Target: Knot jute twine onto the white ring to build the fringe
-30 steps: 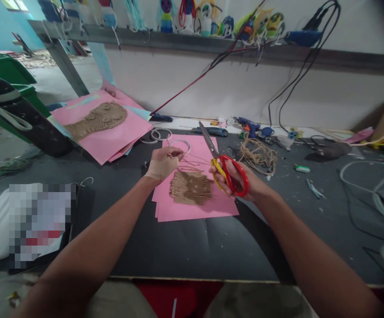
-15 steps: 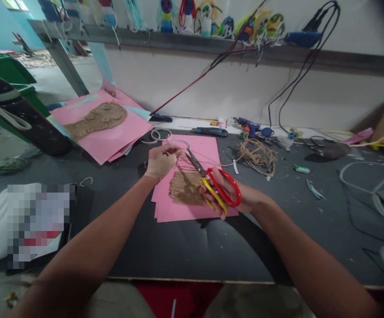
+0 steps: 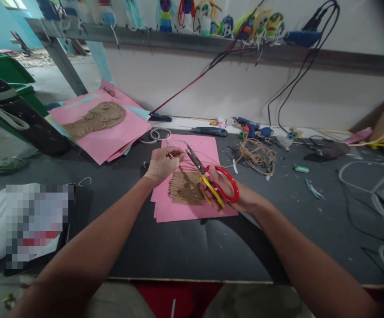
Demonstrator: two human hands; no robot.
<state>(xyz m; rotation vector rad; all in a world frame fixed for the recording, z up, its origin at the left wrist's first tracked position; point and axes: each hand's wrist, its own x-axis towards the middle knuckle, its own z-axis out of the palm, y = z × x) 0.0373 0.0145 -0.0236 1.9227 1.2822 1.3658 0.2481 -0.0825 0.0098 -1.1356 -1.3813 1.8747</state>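
Note:
My right hand (image 3: pixel 223 185) grips a pair of scissors (image 3: pixel 223 183) with one red and one yellow handle loop. Their blades point up and to the left, with the tips at the fingers of my left hand (image 3: pixel 165 163). That hand is pinched on a thin strand of twine (image 3: pixel 208 158), which runs right toward a loose tangle of twine (image 3: pixel 257 155). Below both hands, rows of brown twine (image 3: pixel 185 187) lie side by side on a pink sheet (image 3: pixel 178 213). A grey ring (image 3: pixel 178 141) shows just behind my left hand.
Pink sheets with a twine shape (image 3: pixel 99 117) lie at back left beside a black bottle (image 3: pixel 22 117). A blue cutter knife (image 3: pixel 208 131) and a glue gun (image 3: pixel 249 126) lie along the back edge. A tablet-like device (image 3: pixel 39 225) is at left; a white cable (image 3: pixel 377 194) loops at right.
The scissors have shifted slightly left and up, their tips closer to my left hand's fingers. My left hand has turned a little and still pinches the strand.

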